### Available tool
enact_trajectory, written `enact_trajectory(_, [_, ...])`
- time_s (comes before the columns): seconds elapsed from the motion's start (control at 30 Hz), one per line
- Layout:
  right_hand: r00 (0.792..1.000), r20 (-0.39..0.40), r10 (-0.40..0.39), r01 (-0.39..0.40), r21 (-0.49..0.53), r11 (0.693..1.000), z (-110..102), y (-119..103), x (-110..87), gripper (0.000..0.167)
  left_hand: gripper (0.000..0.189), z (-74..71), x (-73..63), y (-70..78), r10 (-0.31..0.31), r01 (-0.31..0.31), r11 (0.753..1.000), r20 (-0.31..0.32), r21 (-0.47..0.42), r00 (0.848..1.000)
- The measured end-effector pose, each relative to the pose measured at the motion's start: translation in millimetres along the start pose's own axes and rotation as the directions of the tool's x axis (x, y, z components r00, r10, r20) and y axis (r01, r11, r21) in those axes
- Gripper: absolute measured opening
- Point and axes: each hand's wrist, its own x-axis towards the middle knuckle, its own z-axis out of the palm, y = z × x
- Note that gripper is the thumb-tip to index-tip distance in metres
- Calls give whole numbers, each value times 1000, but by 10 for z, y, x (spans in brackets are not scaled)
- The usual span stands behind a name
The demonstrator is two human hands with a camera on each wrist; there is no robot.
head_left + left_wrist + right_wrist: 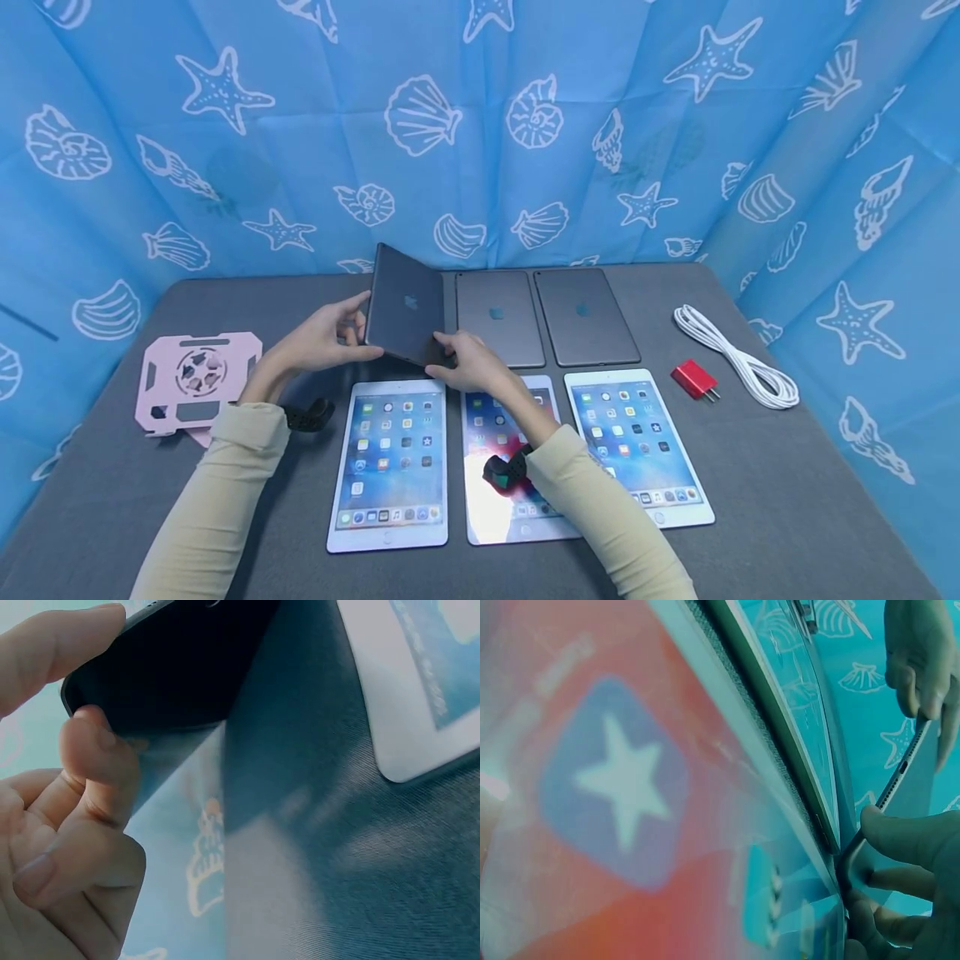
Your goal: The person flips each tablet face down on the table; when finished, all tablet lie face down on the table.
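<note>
A dark grey tablet (408, 304) is tilted up off its right edge at the back of the table, its logo side facing the head camera. My left hand (330, 333) pinches its left edge near the lower corner; the left wrist view shows thumb and a fingertip on either side of the tablet's edge (161, 667). At the lower right corner my right hand (474, 362) grips the same tablet. In the right wrist view that hand's thumb (900, 836) presses the edge with the port, while the other fingers curl at the corner.
Two grey tablets (498, 317) lie logo side up to the right. In front are three white tablets (388, 467) with lit screens. A pink plastic frame (161, 367) lies at left; a red plug adapter (694, 379) and coiled white cable (738, 358) at right. A blue curtain (480, 192) hangs behind.
</note>
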Motion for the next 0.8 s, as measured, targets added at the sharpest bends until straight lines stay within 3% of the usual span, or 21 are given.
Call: enact_trajectory(0.8, [1000,-23,-5,3,-67,998,26,-28,6,65,108,147,35,-342,-101,101,990,-3,102,995])
